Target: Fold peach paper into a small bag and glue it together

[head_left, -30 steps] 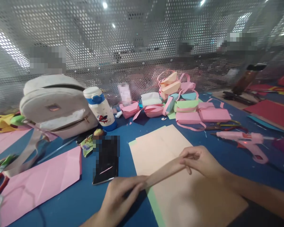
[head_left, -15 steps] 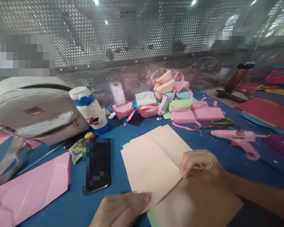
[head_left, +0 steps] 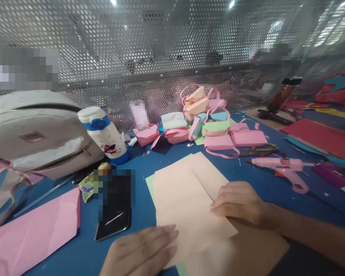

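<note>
A peach sheet of paper (head_left: 184,203) lies atop a stack on the blue table, slightly askew over another peach sheet (head_left: 253,251). A strip of green paper (head_left: 150,188) peeks out along the stack's left side. My left hand (head_left: 143,249) rests on the top sheet's lower left edge, fingers stretched out flat. At that sheet's right edge, the bent fingers of my right hand (head_left: 241,205) grip it, its lower corner showing below them. A pink glue gun (head_left: 289,166) with a small red light lies beyond my right hand.
At the left are a white backpack (head_left: 54,142), a water bottle (head_left: 103,134), a phone (head_left: 115,203) and folded pink paper (head_left: 43,230). Small paper bags (head_left: 218,142) are piled at the back, before a perforated metal screen (head_left: 161,57). Red sheets (head_left: 322,138) lie at the right.
The top peach sheet has turned and shifted right, uncovering more green at the left. Its lower right corner now sticks out past my right hand. The view has swung slightly right.
</note>
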